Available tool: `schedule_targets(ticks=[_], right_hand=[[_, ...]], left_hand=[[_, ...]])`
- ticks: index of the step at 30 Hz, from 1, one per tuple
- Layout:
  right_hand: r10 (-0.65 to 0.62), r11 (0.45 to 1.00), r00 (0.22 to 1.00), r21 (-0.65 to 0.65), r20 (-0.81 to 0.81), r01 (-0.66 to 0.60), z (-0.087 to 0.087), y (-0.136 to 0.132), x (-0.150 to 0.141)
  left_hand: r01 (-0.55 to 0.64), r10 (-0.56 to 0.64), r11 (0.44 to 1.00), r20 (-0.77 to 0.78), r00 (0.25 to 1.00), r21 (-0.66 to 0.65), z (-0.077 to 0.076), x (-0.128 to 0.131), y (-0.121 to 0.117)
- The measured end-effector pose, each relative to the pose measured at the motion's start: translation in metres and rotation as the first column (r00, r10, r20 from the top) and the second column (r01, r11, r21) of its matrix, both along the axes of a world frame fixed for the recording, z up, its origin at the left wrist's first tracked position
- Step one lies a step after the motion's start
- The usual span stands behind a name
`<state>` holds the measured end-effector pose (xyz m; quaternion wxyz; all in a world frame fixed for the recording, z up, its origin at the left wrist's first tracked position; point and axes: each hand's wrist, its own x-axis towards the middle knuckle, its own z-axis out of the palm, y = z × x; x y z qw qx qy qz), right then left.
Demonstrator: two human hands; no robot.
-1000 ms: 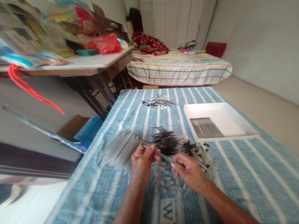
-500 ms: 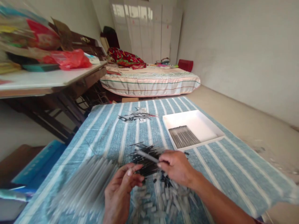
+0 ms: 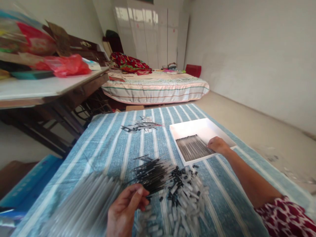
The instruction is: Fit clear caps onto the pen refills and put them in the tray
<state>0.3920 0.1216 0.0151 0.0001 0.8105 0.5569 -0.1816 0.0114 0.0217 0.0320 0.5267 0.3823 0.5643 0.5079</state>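
My right hand reaches into the white box. Its fingers are closed on the end of a pen at the right side of a row of grey pens lying side by side. Close to the near end of a pile of black pen refills, my left hand has its thumb and fingers curled together; what they hold, if anything, cannot be made out. Translucent pen caps and small black plugs lie heaped to its right. On its left is a stack of clear pen barrels, somewhat blurred.
A blue striped cloth covers the table. Loose dark, thin parts lie at its far side. A side table at the left bears a red plastic bag. Beyond stands a bed.
My right hand has moved from above the refill pile to the white box, carrying a grey pen over to the row. My left hand has stayed near the refills, slightly lower.
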Motion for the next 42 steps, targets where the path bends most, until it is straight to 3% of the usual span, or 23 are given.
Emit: schedule_targets(ticks=[6, 14, 23, 26, 29, 32, 35, 38, 42], right_hand=[[0.015, 0.997, 1.0, -0.077, 0.001, -0.015, -0.001, 0.001, 0.002], [0.031, 0.999, 0.999, 0.009, 0.038, -0.031, -0.002, -0.001, 0.001], [0.07, 0.997, 0.996, 0.029, 0.048, -0.071, -0.007, -0.007, 0.007], [0.05, 0.998, 0.997, 0.026, 0.066, -0.051, -0.005, -0.009, 0.01], [0.006, 0.998, 0.992, 0.058, 0.128, -0.014, 0.003, -0.016, 0.008], [-0.044, 0.981, 0.977, 0.196, 0.21, 0.002, 0.016, -0.03, -0.005], [-0.034, 0.926, 0.983, 0.375, 0.179, -0.037, 0.026, -0.051, -0.03], [0.069, 0.861, 0.997, 0.503, 0.025, -0.072, 0.03, -0.074, -0.061], [0.322, 0.834, 0.922, 0.525, -0.216, -0.168, 0.027, -0.099, -0.102]], left_hand=[[-0.029, 0.03, 0.999, -0.032, 0.999, 0.038, -0.003, 0.005, -0.001], [-0.011, 0.012, 1.0, -0.052, 0.999, 0.016, -0.001, -0.002, 0.002], [-0.252, 0.266, 0.958, -0.095, 0.959, 0.138, 0.001, -0.021, 0.005], [-0.288, 0.312, 0.943, -0.139, 0.94, 0.164, -0.001, -0.026, 0.005], [-0.259, 0.31, 0.945, -0.3, 0.902, 0.2, -0.007, -0.031, 0.005], [-0.163, 0.316, 0.939, -0.575, 0.755, 0.303, -0.012, -0.039, 0.004], [-0.001, 0.285, 0.945, -0.825, 0.488, 0.326, -0.011, -0.041, 0.003], [0.076, 0.127, 0.986, -0.962, 0.242, 0.15, -0.008, -0.034, 0.001], [0.083, -0.068, 0.994, -0.997, 0.03, -0.066, -0.005, -0.021, -0.001]])
